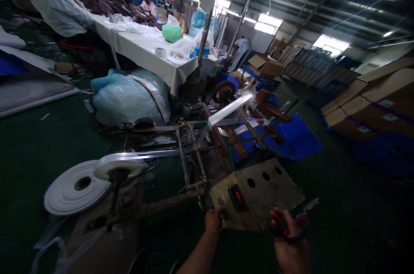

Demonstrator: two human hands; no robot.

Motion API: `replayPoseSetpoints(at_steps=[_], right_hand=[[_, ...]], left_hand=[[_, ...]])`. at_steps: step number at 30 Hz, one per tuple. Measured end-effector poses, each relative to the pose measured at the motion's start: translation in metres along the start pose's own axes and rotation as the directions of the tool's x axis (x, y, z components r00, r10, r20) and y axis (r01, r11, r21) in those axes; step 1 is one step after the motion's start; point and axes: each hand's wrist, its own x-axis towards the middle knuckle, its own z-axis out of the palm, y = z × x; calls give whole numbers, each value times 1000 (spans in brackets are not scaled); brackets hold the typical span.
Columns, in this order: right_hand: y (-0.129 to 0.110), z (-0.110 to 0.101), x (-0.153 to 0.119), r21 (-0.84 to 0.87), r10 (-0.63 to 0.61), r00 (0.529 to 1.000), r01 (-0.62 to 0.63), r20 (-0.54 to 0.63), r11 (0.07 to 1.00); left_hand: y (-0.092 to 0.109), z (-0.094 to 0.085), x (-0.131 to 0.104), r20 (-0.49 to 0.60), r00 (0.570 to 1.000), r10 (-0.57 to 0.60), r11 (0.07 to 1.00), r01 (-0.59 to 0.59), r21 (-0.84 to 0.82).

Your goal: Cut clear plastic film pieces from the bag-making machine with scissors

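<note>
My left hand [213, 220] has its fingers closed on a small knob [222, 208] at the near left corner of a dull metal control box [273, 188]. A display [237, 198] with red digits glows on that box, and several round dark holes run along its far side. To the right of the box, my right hand [293, 237] is closed round scissors [311, 206] with red and black handles. Their blades point up and to the right. A worn metal frame [183, 153] adjoins the box, and a clear plastic strip [155, 154] runs along it from a reel [119, 167].
A large white roll [58, 192] lies at the left. Behind stand a white-covered table [142, 52] and a stuffed bluish plastic bag [129, 97]. A person [61, 4] sits at the table, others farther back. Blue sheeting [296, 138] and stacked cartons [378, 101] are at the right.
</note>
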Motion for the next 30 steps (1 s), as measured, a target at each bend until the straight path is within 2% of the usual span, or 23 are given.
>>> replayPoseSetpoints(at_steps=[5,17,30], right_hand=[[1,-1,4,-15,2,1000,-2,-17,1000],[0,1,1,5,-12,1000,12,-19,1000],[-4,8,-3,19,2,1000,-1,-31,1000]], left_hand=[[-2,1,4,-26,999,-30,999,31,36],[-4,1,6,-30,999,-20,997,22,70],[-3,2,4,-11,1000,-21,999,21,-25]])
